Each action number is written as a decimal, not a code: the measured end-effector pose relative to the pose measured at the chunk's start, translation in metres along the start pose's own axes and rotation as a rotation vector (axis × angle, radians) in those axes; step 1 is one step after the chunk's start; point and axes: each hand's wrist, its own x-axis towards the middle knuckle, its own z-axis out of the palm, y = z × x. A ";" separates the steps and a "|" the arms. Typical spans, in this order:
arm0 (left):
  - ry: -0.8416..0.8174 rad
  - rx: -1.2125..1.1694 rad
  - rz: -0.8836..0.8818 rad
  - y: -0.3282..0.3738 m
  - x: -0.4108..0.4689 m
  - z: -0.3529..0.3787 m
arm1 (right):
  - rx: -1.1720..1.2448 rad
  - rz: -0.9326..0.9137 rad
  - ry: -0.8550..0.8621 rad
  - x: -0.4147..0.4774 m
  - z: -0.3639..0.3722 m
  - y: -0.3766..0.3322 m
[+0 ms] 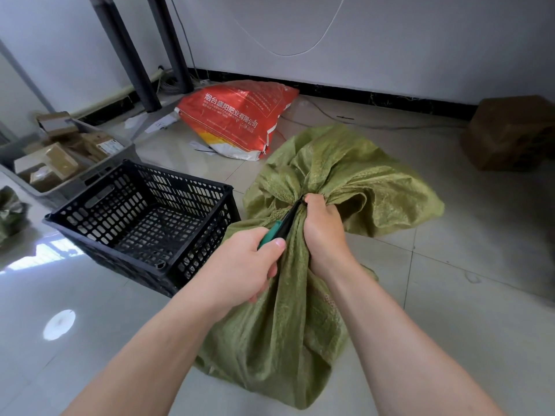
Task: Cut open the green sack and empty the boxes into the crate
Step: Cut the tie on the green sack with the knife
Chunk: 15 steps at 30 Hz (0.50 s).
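Observation:
A green woven sack [282,325] lies on the tiled floor, its neck gathered tight and its loose top flared out beyond. My right hand [322,232] is clenched around the gathered neck. My left hand [243,265] holds a cutter [280,226] with a green handle and a dark blade, whose tip lies against the neck just beside my right thumb. A black perforated plastic crate [75,219] stands to the left of the sack, with nothing visible inside it. The sack's contents are hidden.
A grey tray [126,150] with several cardboard boxes sits at the far left. An orange printed sack [237,115] lies near the wall. A brown bundle [510,133] rests at the right. Dark posts [132,55] and cables stand at the back.

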 end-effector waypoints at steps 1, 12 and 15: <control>-0.002 -0.013 -0.014 0.001 0.000 -0.001 | -0.029 -0.005 -0.003 0.000 0.000 0.000; -0.085 -0.373 -0.234 -0.001 -0.001 -0.003 | -0.129 -0.085 0.070 0.002 0.009 0.010; -0.105 -0.429 -0.257 -0.002 -0.003 -0.004 | -0.173 -0.101 0.064 0.005 0.007 0.008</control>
